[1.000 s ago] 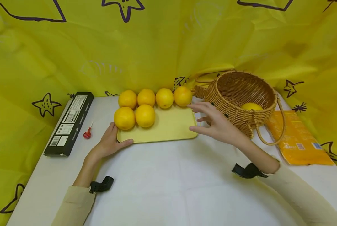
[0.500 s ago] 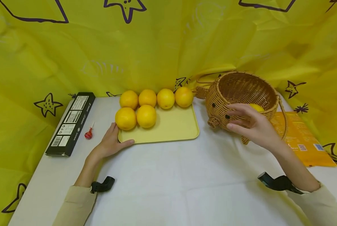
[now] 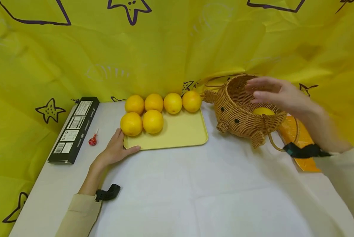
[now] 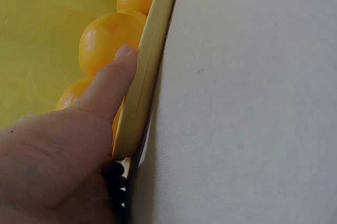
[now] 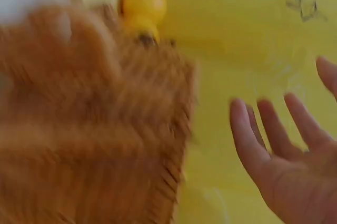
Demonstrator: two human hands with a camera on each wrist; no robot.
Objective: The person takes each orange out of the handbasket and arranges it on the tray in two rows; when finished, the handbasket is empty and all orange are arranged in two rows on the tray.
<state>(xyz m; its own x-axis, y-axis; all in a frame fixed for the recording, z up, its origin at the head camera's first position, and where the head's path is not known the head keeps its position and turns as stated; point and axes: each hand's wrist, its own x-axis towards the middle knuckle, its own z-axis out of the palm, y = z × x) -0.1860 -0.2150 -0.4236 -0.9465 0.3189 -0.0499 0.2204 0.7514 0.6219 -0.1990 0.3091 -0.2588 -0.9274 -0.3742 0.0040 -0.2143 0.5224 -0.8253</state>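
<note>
My left hand holds the front left corner of a pale yellow tray. Its thumb lies along the tray's front rim in the left wrist view; the other fingers are mostly hidden. Two oranges sit at the tray's left side, with several more oranges in a row behind them. My right hand hovers over a pig-shaped wicker basket, fingers spread and holding nothing. One more orange lies inside the basket. In the right wrist view the basket is blurred beside the hand.
A long black box and a red-wrapped lollipop lie to the left. An orange packet is partly under the right arm. A yellow patterned cloth hangs behind the white table.
The right hand has moved from the tray's right end, rightwards past the basket's front and up over its opening. Left hand, tray and oranges look unchanged.
</note>
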